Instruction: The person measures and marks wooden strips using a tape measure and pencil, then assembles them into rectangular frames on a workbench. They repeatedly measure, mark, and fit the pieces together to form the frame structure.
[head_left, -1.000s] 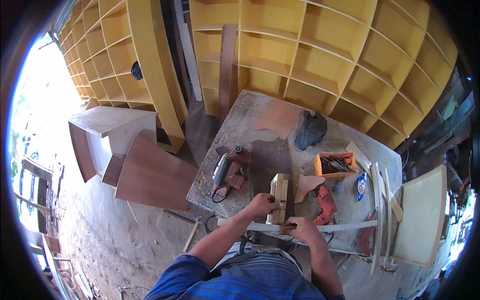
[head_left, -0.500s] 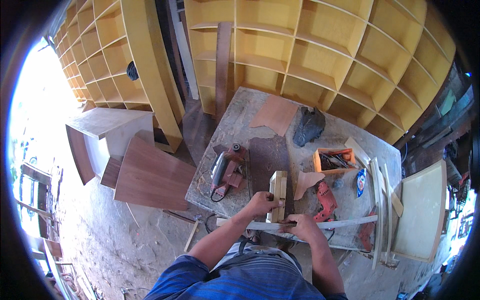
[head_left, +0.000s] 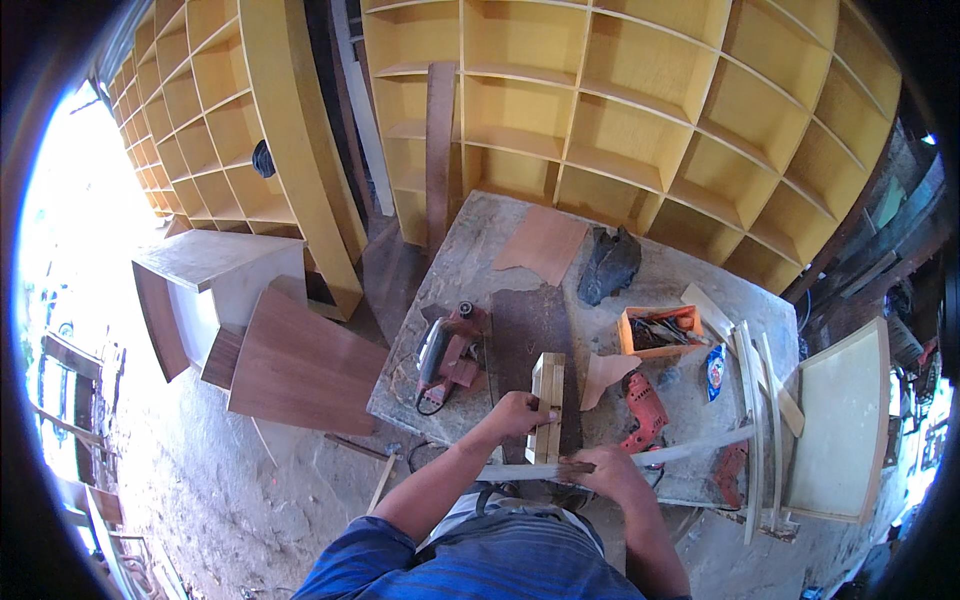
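A small frame-like piece of pale wood strips [head_left: 546, 390] stands at the near edge of the worktable. My left hand [head_left: 518, 414] is closed around its left side, with the thumb across the front. Close beside its lower end, my right hand [head_left: 604, 470] has its fingers closed on a long, thin pale wood strip [head_left: 695, 446]. That strip lies crosswise along the table's near edge, and its right part is smeared by motion. Its left end passes under my left forearm. Right of the wood piece lies a red power drill [head_left: 645, 408].
On the worktable [head_left: 455, 245] sit a red power planer [head_left: 452, 358], an orange box of tools [head_left: 625, 332], a black plastic bag [head_left: 608, 265] and several long strips [head_left: 750, 400]. Yellow shelving [head_left: 630, 100] rises behind. A brown wood panel [head_left: 305, 365] leans at left, a pale panel [head_left: 838, 430] at right.
The strip in my right hand has tilted slightly, its left part lower and its right end a little higher. My left hand keeps its hold on the wood piece. The whole view has shifted slightly.
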